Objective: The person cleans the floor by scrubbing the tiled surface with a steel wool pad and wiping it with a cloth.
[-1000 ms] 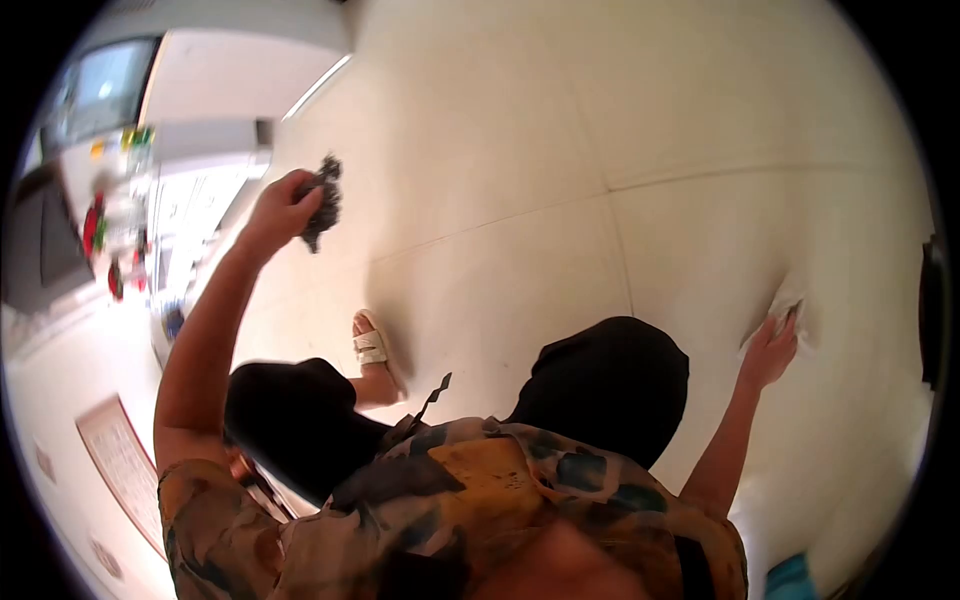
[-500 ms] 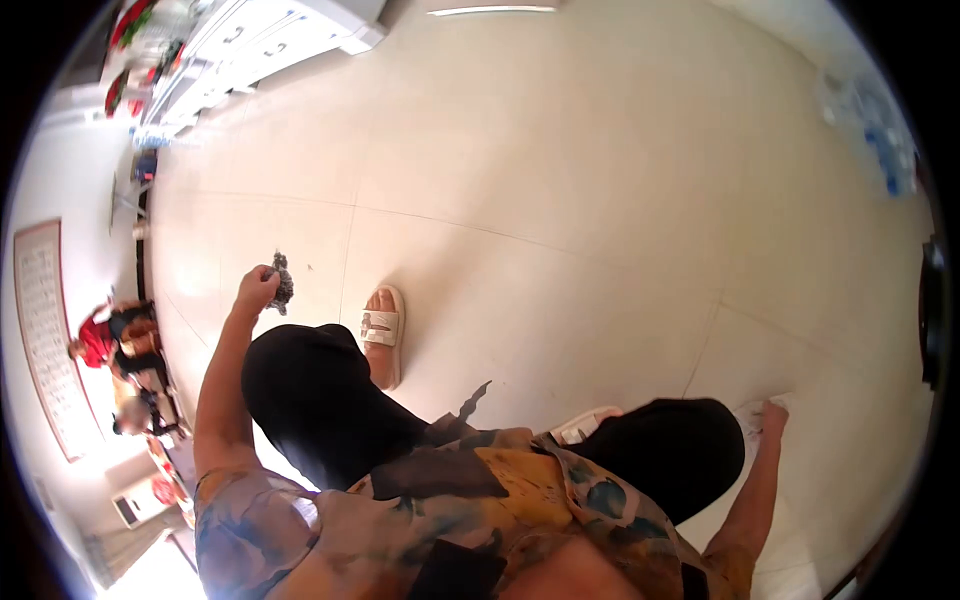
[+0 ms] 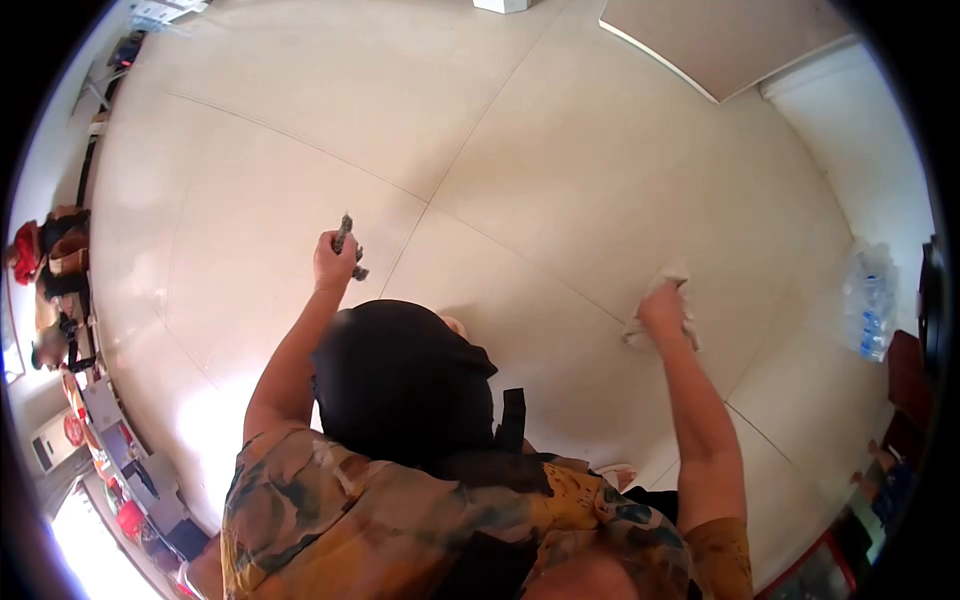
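Note:
My left hand (image 3: 333,262) is closed round a dark grey, stringy steel wool scourer (image 3: 359,272), whose ends stick out above and below the fingers. It appears to be held over the floor, left of my dark-trousered knee (image 3: 405,375). On the right side, my right hand (image 3: 659,309) grips a crumpled pale cloth (image 3: 676,270). The cloth spreads out around the fingers and seems to lie against the tiled floor (image 3: 540,180). My fingertips are partly hidden by the cloth.
Bagged clear plastic bottles (image 3: 872,310) stand by the right wall. A flat pale panel (image 3: 720,40) lies at the upper right. People sit along the far left, one in a red top (image 3: 27,252). A cluttered table (image 3: 130,450) stands at the lower left.
My right hand has swung forward and inward with the cloth, from beside my right knee. My left hand has shifted right in view with the scourer. The camera view has turned.

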